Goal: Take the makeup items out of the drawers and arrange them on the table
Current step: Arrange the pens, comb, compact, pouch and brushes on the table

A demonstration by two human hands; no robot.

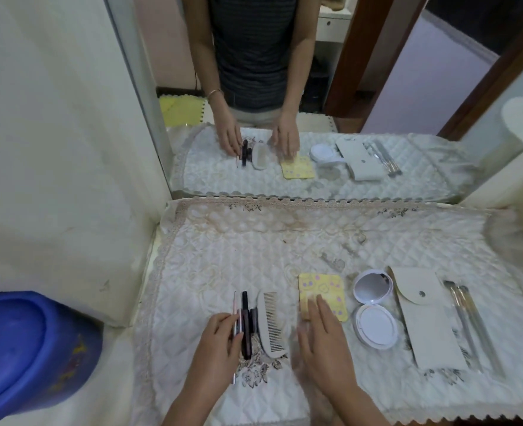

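On the quilted white table cover (223, 247) several makeup items lie in a row. My left hand (220, 336) rests on thin pencils (235, 305) beside a dark mascara tube (246, 327), fingertips pinching them. A white comb (271, 321) lies just right of the tube. My right hand (321, 330) lies flat, fingers apart, on the lower left corner of a yellow patterned pad (324, 290). Farther right are an open white compact with mirror (374, 305), a white snap pouch (423, 315) and clear-handled brushes (469, 318).
A large mirror (315, 103) stands at the back of the table and reflects my arms and the items. A white wall (54, 149) closes the left side. A blue plastic bin (23, 348) stands at lower left. The cover's scalloped front edge (438, 418) runs along the bottom.
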